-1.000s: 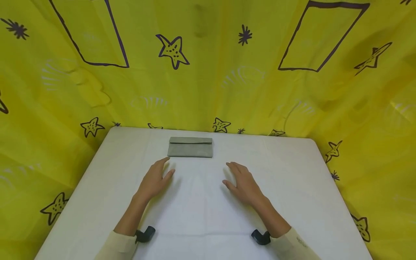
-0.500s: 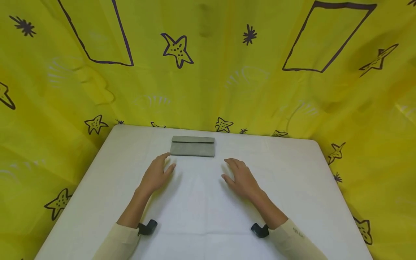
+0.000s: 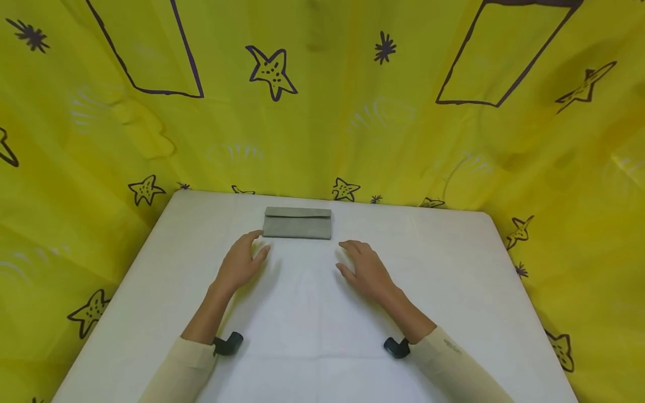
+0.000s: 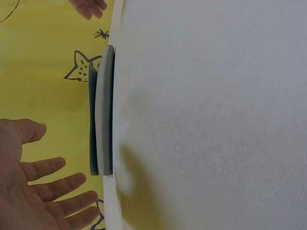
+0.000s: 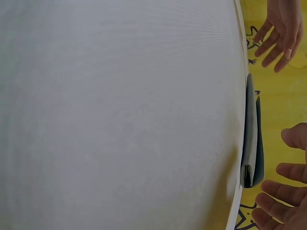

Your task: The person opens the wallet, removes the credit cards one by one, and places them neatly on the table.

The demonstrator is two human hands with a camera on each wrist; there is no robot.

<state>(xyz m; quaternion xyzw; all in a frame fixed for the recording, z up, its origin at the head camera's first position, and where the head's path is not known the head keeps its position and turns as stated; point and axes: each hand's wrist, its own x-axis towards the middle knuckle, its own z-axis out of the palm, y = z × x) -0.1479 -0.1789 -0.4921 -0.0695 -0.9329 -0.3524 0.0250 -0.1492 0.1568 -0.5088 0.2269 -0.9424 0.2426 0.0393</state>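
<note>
A flat grey-green rectangular case (image 3: 297,226) with a folded flap along its far side lies near the back of the white table. It looks like a glasses pouch or wallet; which of these I cannot tell. My left hand (image 3: 239,264) hovers just in front of its left corner, fingers spread and relaxed. To the right of the case, a little nearer to me, my right hand (image 3: 367,270) is held above the table with loose fingers. Both hands hold nothing. Edge-on in the left wrist view, the case (image 4: 104,115) shows its thickness and lifted flap, apart from the fingers (image 4: 67,187).
The white table (image 3: 312,319) has rounded back corners. Right behind it hangs a yellow curtain (image 3: 312,129) printed with dark starfish and shapes, also closing in on both sides. Each wrist wears a small black camera (image 3: 229,343).
Both hands have moved slightly forward toward the case, and the right hand also inward to the left. The case lies where it was; the head view has shifted a little.
</note>
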